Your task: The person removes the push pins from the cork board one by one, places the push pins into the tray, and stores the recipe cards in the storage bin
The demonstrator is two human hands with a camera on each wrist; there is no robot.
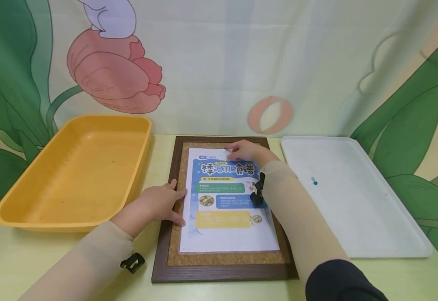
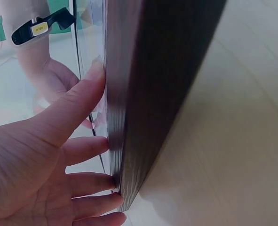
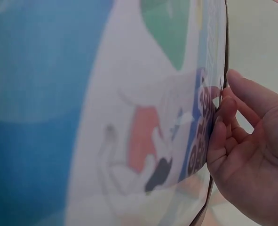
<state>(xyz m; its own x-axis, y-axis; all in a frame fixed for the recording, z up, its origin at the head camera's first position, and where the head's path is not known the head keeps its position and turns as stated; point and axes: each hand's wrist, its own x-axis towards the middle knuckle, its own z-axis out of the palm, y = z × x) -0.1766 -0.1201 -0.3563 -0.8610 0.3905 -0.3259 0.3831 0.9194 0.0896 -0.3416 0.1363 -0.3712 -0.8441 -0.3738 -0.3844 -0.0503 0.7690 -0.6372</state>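
A printed sheet [image 1: 219,240] with coloured text blocks lies on a brown-framed cork board [image 1: 224,260]. My left hand [image 1: 159,205] rests at the board's left side, fingers spread. In the left wrist view, the thumb of that hand [image 2: 35,155] lies over the dark frame [image 2: 134,108], the other fingertips along its edge. Up at the sheet's top middle, my right hand [image 1: 247,151] touches the paper. Close up, the right hand [image 3: 256,146] has bent fingers against the glossy sheet [image 3: 129,94]; whether they pinch anything small is unclear.
A yellow tray [image 1: 74,121] stands left of the board. To its right lies a white tray [image 1: 362,200] holding a small blue and teal item [image 1: 314,182]. Behind the table [image 1: 143,267] hangs a printed curtain [image 1: 204,62].
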